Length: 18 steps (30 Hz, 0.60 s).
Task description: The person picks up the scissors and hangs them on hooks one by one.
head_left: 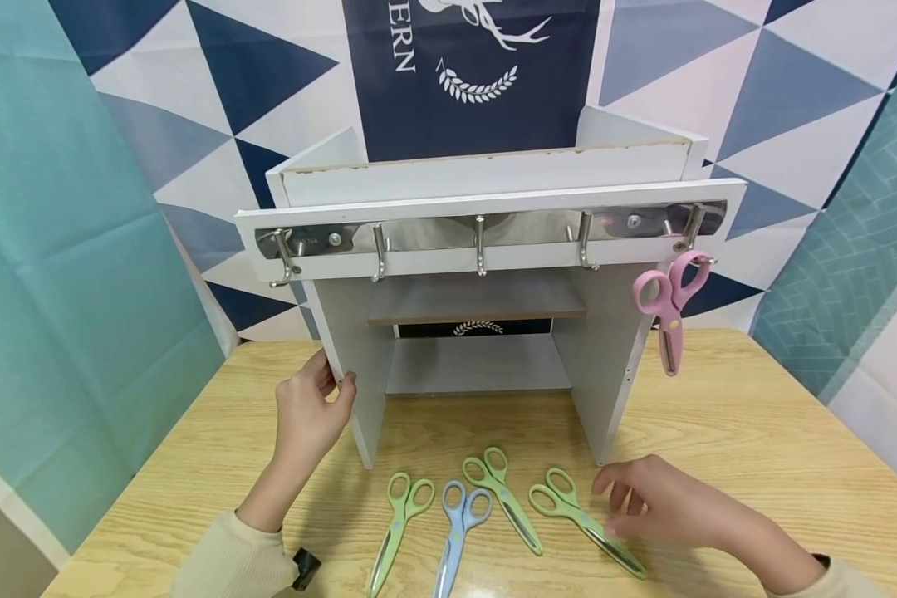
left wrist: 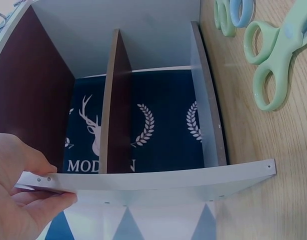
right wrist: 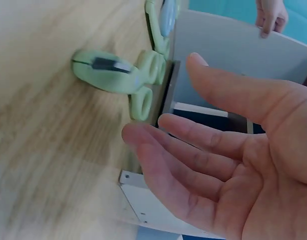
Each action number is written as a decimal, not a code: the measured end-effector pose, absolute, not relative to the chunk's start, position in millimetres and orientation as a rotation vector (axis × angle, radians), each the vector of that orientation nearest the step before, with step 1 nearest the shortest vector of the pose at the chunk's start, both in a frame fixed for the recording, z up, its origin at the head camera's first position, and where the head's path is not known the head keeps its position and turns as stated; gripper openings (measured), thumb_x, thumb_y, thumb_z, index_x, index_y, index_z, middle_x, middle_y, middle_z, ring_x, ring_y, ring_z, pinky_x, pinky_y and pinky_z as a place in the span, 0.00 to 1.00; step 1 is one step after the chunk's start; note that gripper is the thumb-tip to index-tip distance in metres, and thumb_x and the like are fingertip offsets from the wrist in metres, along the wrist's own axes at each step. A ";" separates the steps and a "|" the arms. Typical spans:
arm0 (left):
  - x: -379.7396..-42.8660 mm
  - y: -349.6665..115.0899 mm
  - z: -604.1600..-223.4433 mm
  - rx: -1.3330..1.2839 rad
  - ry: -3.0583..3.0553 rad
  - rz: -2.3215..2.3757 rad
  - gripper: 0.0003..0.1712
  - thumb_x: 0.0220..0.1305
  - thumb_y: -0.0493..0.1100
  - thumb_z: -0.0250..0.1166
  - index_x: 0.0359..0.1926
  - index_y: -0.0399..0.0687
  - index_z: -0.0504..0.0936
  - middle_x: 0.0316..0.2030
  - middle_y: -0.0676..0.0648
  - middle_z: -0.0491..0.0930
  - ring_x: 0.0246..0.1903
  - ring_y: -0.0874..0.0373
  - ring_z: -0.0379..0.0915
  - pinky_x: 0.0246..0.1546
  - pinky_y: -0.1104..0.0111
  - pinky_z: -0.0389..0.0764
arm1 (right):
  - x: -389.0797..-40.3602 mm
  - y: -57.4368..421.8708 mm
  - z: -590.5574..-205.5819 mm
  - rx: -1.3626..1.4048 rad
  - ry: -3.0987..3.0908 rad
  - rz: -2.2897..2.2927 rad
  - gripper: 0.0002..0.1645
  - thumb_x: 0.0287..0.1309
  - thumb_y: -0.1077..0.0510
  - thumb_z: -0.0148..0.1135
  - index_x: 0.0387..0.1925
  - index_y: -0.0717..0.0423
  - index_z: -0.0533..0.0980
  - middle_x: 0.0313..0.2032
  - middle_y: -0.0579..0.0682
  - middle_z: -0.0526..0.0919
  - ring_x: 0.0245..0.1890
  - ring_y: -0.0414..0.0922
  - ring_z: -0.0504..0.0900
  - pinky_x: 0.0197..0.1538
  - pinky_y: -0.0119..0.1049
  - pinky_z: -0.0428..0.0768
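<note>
My left hand [head_left: 310, 415] grips the front edge of the white shelf unit's left side panel [head_left: 362, 357], with the thumb on one face and fingers on the other, as the left wrist view shows. Low over the table hovers my right hand [head_left: 673, 507], fingers loosely bent and nothing in them. Closest to it lies a pair of green scissors [head_left: 586, 525], handles toward the shelf. To its left are another green pair [head_left: 504, 496], blue scissors [head_left: 456, 529] and a third green pair [head_left: 396, 527]. Pink scissors [head_left: 670, 320] hang from the rightmost hook.
A metal hook rail [head_left: 433, 231] with several hooks runs across the top front of the shelf unit. An inner shelf board [head_left: 478, 297] spans the unit. The wooden table [head_left: 732, 415] bears everything. Patterned cloth [head_left: 269, 83] hangs behind. A small black object [head_left: 306, 569] is by the left sleeve.
</note>
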State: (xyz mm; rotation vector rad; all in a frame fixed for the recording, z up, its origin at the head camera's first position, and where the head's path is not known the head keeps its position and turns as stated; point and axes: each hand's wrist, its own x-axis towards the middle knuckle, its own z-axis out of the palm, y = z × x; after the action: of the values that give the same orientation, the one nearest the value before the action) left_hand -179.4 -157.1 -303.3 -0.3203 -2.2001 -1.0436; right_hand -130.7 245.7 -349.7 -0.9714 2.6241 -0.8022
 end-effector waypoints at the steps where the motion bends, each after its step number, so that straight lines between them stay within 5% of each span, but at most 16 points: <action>1: -179.5 -157.2 -303.4 -0.318 -2.200 -1.044 0.17 0.56 0.28 0.59 0.47 0.27 0.79 0.41 0.30 0.84 0.39 0.40 0.85 0.40 0.52 0.86 | -130.3 244.9 -351.1 -0.977 2.622 -0.807 0.19 0.52 0.55 0.69 0.43 0.63 0.77 0.29 0.42 0.84 0.26 0.27 0.77 0.27 0.25 0.78; 18: -180.0 -157.5 -304.4 -0.318 -2.203 -1.044 0.18 0.54 0.29 0.62 0.48 0.26 0.78 0.41 0.30 0.84 0.40 0.41 0.85 0.39 0.54 0.86 | -127.2 232.6 -363.6 -0.951 2.630 -0.794 0.22 0.47 0.49 0.73 0.39 0.58 0.78 0.23 0.34 0.77 0.21 0.24 0.70 0.25 0.22 0.73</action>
State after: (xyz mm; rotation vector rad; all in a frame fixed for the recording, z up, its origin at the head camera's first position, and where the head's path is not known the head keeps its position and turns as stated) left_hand -180.0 -157.5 -304.4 -0.3176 -2.2025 -1.0438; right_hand -127.2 232.6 -363.6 -0.9510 2.6295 -0.7945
